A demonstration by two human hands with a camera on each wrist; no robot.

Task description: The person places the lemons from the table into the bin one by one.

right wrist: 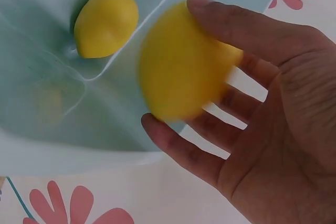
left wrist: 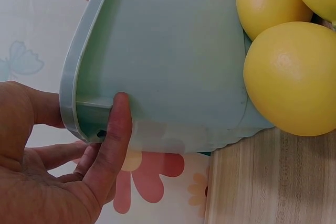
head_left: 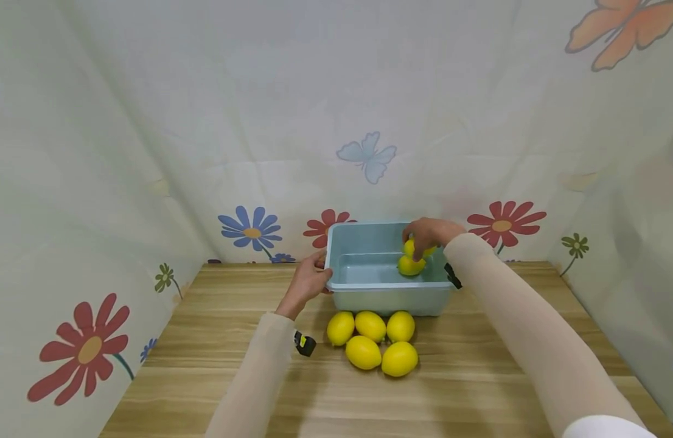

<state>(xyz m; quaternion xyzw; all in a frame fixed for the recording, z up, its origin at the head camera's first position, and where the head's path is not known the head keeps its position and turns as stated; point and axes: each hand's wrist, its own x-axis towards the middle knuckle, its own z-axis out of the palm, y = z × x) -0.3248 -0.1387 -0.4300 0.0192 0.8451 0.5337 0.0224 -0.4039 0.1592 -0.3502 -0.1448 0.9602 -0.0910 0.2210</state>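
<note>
My left hand [head_left: 309, 278] grips the left rim of a pale blue plastic basin [head_left: 391, 300]. In the left wrist view, the fingers of that left hand [left wrist: 58, 177] lie on both sides of the rim's corner. My right hand [head_left: 432, 233] is inside the basin's right end. It holds a lemon [right wrist: 181, 69] between thumb and fingers, slightly blurred in the right wrist view. Another lemon [right wrist: 107, 22] lies in the basin near that hand. In front of the basin, several lemons [head_left: 364, 352] sit grouped on the wooden table [head_left: 249, 292].
A pale cloth backdrop [head_left: 282, 121] printed with flowers and butterflies rises behind the table and along both sides. The basin stands near the table's back edge, and the loose lemons [head_left: 400, 327] lie close to its front wall.
</note>
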